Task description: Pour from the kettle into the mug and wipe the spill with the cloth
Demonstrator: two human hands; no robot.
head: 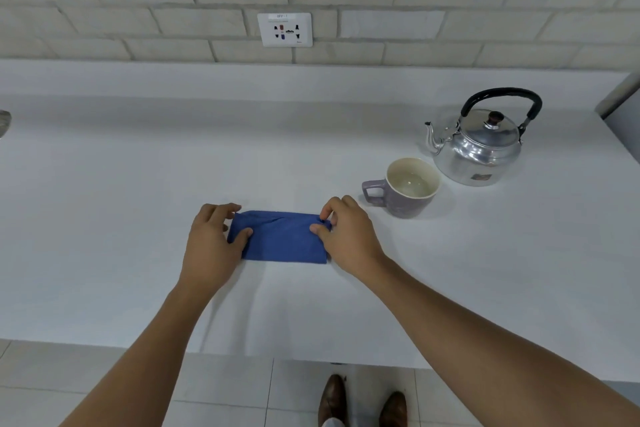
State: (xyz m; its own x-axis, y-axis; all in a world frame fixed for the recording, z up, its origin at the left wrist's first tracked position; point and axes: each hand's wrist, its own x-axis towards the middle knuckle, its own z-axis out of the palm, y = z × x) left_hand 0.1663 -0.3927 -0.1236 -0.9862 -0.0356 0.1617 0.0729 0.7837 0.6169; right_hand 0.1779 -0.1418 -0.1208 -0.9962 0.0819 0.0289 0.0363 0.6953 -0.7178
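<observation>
Cloth (280, 236): left end covered by left hand (211, 246), right end by right hand (349, 236); underside not seen. Counter (138, 184) cut off at both side edges of frame. Metal obj. (4, 123) at counter's far-left edge mostly cropped, type not told. Grey obj. (621, 107) at far-right corner cropped, unidentified. Socket (284, 29) label too small to be read. Kettle (479, 144) sticker blurred. Shoes (360, 402) cut by bottom edge.

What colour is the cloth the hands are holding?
The cloth is plain blue, seen clearly in the head view.
</observation>
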